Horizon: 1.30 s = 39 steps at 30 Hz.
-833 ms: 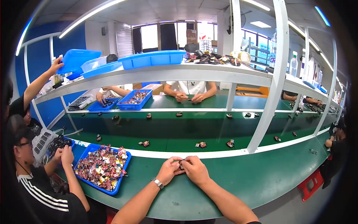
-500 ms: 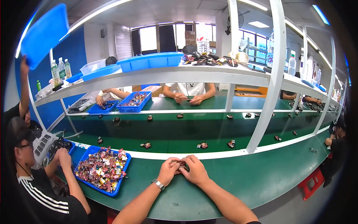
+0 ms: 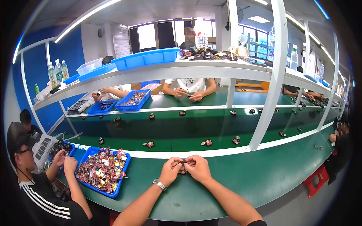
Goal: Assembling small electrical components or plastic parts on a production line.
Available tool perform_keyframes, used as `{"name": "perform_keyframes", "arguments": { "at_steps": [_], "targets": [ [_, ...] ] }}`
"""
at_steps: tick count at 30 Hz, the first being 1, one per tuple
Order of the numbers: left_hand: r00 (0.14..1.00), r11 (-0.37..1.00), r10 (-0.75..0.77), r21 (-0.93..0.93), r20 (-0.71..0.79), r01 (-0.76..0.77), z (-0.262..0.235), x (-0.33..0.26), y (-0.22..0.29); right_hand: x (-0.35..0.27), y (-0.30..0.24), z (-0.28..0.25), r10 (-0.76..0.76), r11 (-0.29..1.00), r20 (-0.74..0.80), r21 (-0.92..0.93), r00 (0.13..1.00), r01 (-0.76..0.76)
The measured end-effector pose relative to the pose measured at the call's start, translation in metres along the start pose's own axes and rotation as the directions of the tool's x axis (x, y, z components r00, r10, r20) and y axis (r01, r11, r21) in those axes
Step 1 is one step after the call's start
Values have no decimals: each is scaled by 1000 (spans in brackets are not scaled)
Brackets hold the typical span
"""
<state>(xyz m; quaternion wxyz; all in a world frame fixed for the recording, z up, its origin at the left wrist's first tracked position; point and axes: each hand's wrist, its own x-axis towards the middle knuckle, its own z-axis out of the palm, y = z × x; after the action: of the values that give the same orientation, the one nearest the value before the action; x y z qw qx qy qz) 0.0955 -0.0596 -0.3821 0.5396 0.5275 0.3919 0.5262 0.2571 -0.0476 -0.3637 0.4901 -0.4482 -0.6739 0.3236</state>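
At the lower middle of the head view, the left hand (image 3: 170, 170) and right hand (image 3: 197, 168) pinch a small dark part (image 3: 183, 166) between closed fingertips above the green tabletop (image 3: 264, 177). Working it well probably means steady, even fingertip pressure, kept low near the blue tray (image 3: 102, 169) at lower left.

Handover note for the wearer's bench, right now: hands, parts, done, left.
Left hand and right hand: both pinch one small dark part between the fingertips, just above the green bench.
Parts: blue tray of mixed small pieces to the left, beside a co-worker's hands. Similar small parts lie spaced along the belt beyond the white edge.
Done: one part picked up and in hand.
Left: the held part is not yet set down; the tray looks full.
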Motion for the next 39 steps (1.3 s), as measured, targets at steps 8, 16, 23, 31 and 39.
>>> {"name": "perform_keyframes", "arguments": {
  "at_steps": [8, 16, 23, 31, 39],
  "targets": [
    [994, 999, 46, 0, -96, -47, -1, 0, -4, 10, 18, -3, 98, 992, 50, 73, 994, -101],
    [976, 991, 72, 124, -203, -47, -20, 10, -11, 94, 66, 4, 145, 978, -235, -112, 961, -175],
    [983, 981, 73, 191, -170, -40, -23, 8, -11, 108, 82, -2, -243, 861, -285, -504, 927, 71],
    [986, 950, 93, 307, -139, -46, -16, 10, -9, 68, 110, -99, -95, 820, -307, -564, 947, -101],
    [979, 972, 65, 233, -196, -18, -17, 8, -5, 94, 114, -91, 57, 740, -343, -616, 937, -270]
  ]
}}
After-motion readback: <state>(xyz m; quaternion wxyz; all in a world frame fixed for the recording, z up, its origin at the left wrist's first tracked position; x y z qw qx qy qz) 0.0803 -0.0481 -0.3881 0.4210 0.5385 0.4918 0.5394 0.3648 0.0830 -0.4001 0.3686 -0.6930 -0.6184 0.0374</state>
